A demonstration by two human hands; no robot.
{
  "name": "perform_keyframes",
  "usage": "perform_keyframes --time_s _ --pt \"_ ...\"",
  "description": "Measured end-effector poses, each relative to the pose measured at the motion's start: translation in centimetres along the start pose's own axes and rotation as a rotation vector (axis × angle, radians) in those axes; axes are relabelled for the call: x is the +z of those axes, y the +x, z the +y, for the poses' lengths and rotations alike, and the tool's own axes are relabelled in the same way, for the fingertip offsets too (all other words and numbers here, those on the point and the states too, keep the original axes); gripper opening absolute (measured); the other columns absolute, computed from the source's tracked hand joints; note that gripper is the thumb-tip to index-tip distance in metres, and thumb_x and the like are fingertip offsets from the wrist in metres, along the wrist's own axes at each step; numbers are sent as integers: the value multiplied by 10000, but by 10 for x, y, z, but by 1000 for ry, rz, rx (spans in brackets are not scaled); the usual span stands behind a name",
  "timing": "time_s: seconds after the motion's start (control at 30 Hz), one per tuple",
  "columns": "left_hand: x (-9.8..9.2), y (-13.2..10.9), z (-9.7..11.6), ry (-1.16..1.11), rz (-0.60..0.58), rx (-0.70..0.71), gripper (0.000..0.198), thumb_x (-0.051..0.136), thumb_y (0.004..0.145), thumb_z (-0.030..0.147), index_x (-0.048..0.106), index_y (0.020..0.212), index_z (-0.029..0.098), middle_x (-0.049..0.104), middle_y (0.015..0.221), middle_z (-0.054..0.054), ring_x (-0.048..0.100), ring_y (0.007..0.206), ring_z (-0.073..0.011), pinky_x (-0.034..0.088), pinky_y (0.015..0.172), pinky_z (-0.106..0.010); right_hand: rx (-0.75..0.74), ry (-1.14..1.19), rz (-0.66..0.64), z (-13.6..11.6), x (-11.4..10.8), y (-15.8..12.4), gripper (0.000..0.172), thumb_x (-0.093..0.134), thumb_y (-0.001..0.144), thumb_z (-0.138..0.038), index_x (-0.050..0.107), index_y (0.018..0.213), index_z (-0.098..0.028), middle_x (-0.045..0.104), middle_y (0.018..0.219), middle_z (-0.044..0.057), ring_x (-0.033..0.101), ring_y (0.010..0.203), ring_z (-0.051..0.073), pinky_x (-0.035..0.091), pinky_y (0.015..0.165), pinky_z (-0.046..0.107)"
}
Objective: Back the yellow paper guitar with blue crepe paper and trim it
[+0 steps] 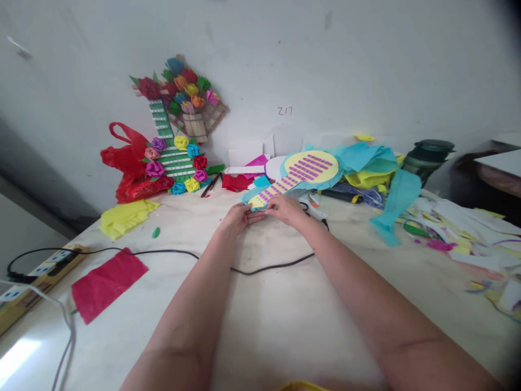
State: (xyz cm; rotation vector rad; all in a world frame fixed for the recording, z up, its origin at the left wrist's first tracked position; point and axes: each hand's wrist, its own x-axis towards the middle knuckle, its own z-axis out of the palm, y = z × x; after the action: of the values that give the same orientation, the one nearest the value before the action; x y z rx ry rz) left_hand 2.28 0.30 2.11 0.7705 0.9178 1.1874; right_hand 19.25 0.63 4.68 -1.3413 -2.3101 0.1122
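Note:
My left hand (240, 218) and my right hand (287, 210) meet at the narrow end of a paper cutout (313, 168). The cutout has a round yellow head and a long neck, with purple stripes across both and blue crepe paper behind. It lies tilted, its round part toward the back right. My left thumb presses on the neck's end while the other fingers stretch beneath it. Thumb and fingers of my right hand pinch the lower edge of the same end. Below the right hand, a white tool with a black cord (318, 213) is partly hidden.
At back left stand a green-and-white paper craft with flowers (177, 157) and a red plastic bag (130, 168). Yellow crepe paper (128, 217), a red sheet (109, 285) and a power strip (44, 271) lie left. A black cable (268, 267) crosses the table. Scraps (459, 233) and a dark bottle (427, 160) are right.

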Motion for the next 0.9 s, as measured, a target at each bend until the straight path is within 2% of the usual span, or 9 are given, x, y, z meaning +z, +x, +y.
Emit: perform_keyframes --time_s 0.2,0.4,0.7,0.9 --pt "3 -2 1 18 14 -6 157 449 810 63 439 964 89 651 764 -142 676 711 -247 556 702 -392 102 -23 -66 -1 -2 3 200 613 720 -409 685 754 -226 673 799 -2 570 741 156 317 559 231" --pt "2 -1 -1 39 7 -16 158 447 820 74 436 977 88 653 774 -139 677 698 -240 553 721 -398 148 -20 -97 -2 -4 4 186 628 701 -398 689 731 -225 665 721 -6 545 660 131 285 513 219" --pt "2 -2 0 -2 29 -13 225 453 818 58 415 1040 71 644 880 -195 674 752 -267 554 728 -403 100 96 -85 10 -1 4 167 640 688 -366 690 702 -207 656 675 -17 525 623 118 295 517 211" --pt "3 -2 1 -19 40 -32 253 450 818 51 405 1065 81 636 901 -184 674 754 -262 561 713 -391 127 77 -87 10 -5 3 167 637 688 -356 690 707 -198 655 680 -10 520 621 118 296 521 214"
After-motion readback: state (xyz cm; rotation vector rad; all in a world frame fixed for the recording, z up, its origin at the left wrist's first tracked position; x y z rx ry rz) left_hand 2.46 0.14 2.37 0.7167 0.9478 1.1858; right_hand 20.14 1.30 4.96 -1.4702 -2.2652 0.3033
